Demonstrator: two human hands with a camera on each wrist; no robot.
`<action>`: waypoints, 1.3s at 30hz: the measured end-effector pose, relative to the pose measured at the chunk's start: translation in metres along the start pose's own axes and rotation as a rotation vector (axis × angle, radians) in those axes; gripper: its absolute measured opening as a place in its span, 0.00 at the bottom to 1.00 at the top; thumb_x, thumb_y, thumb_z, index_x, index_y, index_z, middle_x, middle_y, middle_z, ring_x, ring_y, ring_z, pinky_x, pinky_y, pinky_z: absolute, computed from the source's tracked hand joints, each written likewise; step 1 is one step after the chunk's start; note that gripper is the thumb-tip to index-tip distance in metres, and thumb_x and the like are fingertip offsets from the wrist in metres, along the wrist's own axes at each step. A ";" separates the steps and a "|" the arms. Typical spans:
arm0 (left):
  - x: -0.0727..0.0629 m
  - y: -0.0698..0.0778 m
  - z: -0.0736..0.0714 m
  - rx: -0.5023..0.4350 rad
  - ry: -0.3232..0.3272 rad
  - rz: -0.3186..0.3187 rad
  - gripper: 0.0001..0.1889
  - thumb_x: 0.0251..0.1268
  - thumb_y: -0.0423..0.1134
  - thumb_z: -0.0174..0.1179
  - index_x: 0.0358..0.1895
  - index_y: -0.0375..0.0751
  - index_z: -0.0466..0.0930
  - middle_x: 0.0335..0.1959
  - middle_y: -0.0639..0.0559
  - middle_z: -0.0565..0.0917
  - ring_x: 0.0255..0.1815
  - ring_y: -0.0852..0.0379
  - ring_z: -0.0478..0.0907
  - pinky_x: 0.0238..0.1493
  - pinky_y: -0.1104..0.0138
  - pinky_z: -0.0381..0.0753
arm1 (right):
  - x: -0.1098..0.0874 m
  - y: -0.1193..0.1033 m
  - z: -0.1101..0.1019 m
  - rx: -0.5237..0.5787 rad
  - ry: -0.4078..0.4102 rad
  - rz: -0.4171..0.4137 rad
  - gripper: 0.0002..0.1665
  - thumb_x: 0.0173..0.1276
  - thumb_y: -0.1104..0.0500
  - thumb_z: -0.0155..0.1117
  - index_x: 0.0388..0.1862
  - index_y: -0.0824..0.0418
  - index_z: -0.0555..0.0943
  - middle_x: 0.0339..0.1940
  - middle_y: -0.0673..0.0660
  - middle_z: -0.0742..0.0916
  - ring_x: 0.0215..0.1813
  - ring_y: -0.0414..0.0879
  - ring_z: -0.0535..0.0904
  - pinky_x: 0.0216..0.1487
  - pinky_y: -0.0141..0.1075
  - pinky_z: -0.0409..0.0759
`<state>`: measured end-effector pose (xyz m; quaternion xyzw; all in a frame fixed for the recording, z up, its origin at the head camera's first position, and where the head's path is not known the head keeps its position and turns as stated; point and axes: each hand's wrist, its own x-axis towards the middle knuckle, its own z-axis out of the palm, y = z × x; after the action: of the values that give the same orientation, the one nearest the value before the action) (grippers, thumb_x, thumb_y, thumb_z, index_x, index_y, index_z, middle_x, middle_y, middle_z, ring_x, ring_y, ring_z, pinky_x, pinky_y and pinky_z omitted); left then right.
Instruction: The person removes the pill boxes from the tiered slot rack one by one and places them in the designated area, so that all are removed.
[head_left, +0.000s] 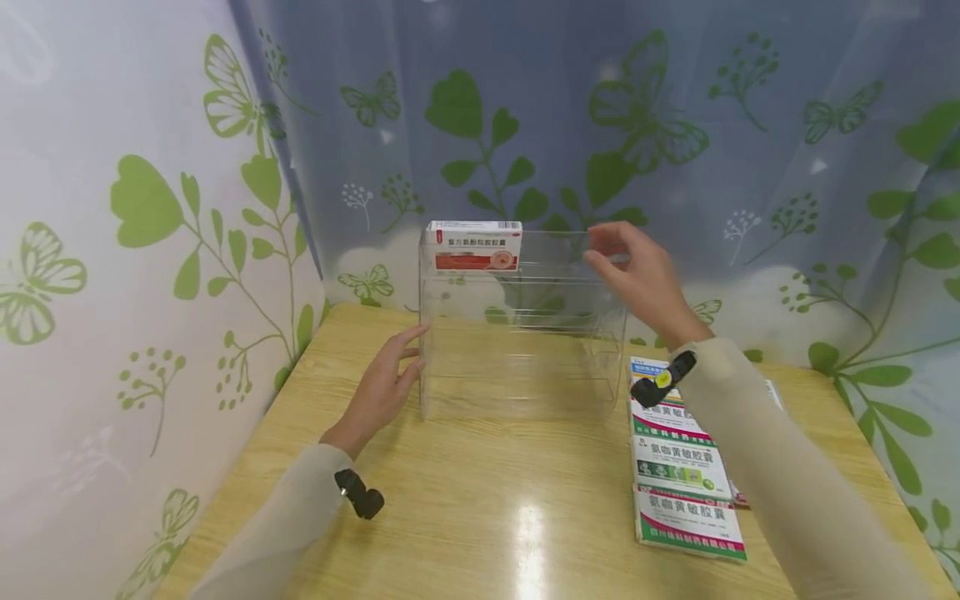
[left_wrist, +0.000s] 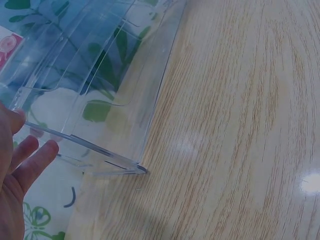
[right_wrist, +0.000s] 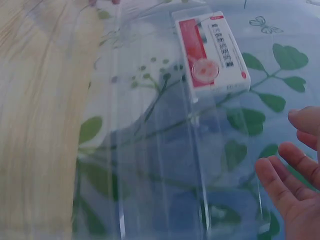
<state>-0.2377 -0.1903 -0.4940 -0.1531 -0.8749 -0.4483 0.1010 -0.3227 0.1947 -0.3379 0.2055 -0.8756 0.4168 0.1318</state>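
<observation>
A clear plastic tiered display rack [head_left: 517, 387] stands on the wooden table. On its top tier, at the left end, a white and red medicine box [head_left: 477, 247] sits upright; the right wrist view also shows this box [right_wrist: 220, 52]. My left hand [head_left: 382, 387] is at the rack's left side, its fingertips at the side panel [left_wrist: 75, 137]. Beside the rack's upper right corner is my right hand [head_left: 637, 271], with bent, spread fingers [right_wrist: 272, 180] and nothing between them. Whether those fingertips touch the rack is hard to tell.
Several medicine boxes [head_left: 686, 512], white with green and magenta bands, lie in a column to the right of the rack, partly under my right forearm. A patterned curtain [head_left: 525, 108] hangs behind and along the sides of the table [head_left: 450, 508].
</observation>
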 end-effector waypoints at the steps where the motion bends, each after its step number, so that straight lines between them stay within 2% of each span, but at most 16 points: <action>1: 0.000 0.000 0.000 0.003 0.000 -0.002 0.32 0.86 0.31 0.56 0.86 0.51 0.61 0.82 0.38 0.68 0.74 0.35 0.79 0.63 0.42 0.90 | 0.006 -0.004 0.004 0.009 -0.008 -0.007 0.26 0.84 0.51 0.66 0.74 0.58 0.78 0.69 0.61 0.85 0.69 0.55 0.81 0.71 0.54 0.83; 9: 0.000 0.002 0.000 0.004 0.000 0.012 0.31 0.87 0.32 0.56 0.86 0.48 0.62 0.81 0.37 0.69 0.73 0.35 0.79 0.62 0.42 0.90 | 0.043 -0.027 0.030 0.051 -0.099 0.029 0.31 0.84 0.52 0.67 0.80 0.58 0.74 0.74 0.61 0.82 0.72 0.58 0.80 0.73 0.57 0.80; 15: 0.000 0.001 0.001 0.014 -0.004 0.018 0.31 0.87 0.32 0.55 0.86 0.50 0.61 0.82 0.38 0.69 0.73 0.36 0.79 0.61 0.43 0.91 | 0.057 -0.035 0.050 0.064 -0.173 0.084 0.35 0.85 0.51 0.65 0.85 0.53 0.69 0.80 0.57 0.78 0.77 0.57 0.77 0.74 0.58 0.80; 18: -0.001 0.001 0.000 0.016 -0.003 0.011 0.31 0.87 0.32 0.56 0.86 0.50 0.62 0.82 0.38 0.69 0.74 0.36 0.79 0.61 0.43 0.91 | 0.062 -0.036 0.060 0.056 -0.195 0.081 0.35 0.85 0.50 0.65 0.86 0.53 0.69 0.82 0.57 0.77 0.77 0.56 0.77 0.75 0.58 0.79; 21: -0.001 0.002 0.000 0.014 0.003 0.011 0.31 0.87 0.32 0.56 0.86 0.50 0.62 0.81 0.38 0.69 0.73 0.36 0.79 0.61 0.44 0.91 | 0.064 -0.037 0.069 0.056 -0.184 0.061 0.33 0.84 0.52 0.67 0.83 0.55 0.72 0.79 0.58 0.79 0.74 0.56 0.79 0.73 0.57 0.81; 25: 0.000 0.002 0.000 0.013 0.005 0.013 0.31 0.87 0.32 0.56 0.86 0.50 0.62 0.81 0.38 0.69 0.73 0.36 0.79 0.61 0.45 0.91 | 0.064 -0.038 0.075 0.059 -0.118 0.022 0.25 0.83 0.57 0.68 0.75 0.59 0.79 0.69 0.60 0.84 0.68 0.56 0.82 0.67 0.54 0.84; 28: 0.001 0.002 0.001 0.009 0.003 0.014 0.31 0.87 0.31 0.56 0.86 0.50 0.62 0.81 0.38 0.69 0.73 0.36 0.79 0.61 0.46 0.91 | 0.064 -0.038 0.072 0.054 -0.053 -0.004 0.21 0.83 0.59 0.68 0.70 0.60 0.82 0.65 0.60 0.85 0.66 0.56 0.83 0.66 0.52 0.84; 32: 0.001 0.003 0.002 0.011 -0.002 0.001 0.31 0.87 0.32 0.56 0.86 0.51 0.62 0.82 0.38 0.69 0.73 0.36 0.79 0.61 0.46 0.91 | 0.061 -0.041 0.057 0.076 0.013 0.011 0.20 0.83 0.59 0.67 0.70 0.60 0.82 0.66 0.60 0.85 0.66 0.54 0.84 0.66 0.50 0.85; 39: 0.000 0.002 0.001 0.012 -0.005 -0.004 0.31 0.87 0.32 0.55 0.86 0.51 0.61 0.82 0.38 0.68 0.74 0.36 0.79 0.61 0.46 0.91 | 0.050 -0.043 0.001 0.122 0.078 0.047 0.22 0.84 0.54 0.66 0.72 0.55 0.82 0.68 0.56 0.85 0.63 0.45 0.84 0.59 0.37 0.88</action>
<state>-0.2368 -0.1886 -0.4926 -0.1520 -0.8780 -0.4430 0.0990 -0.3465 0.1577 -0.2894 0.1762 -0.8473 0.4802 0.1431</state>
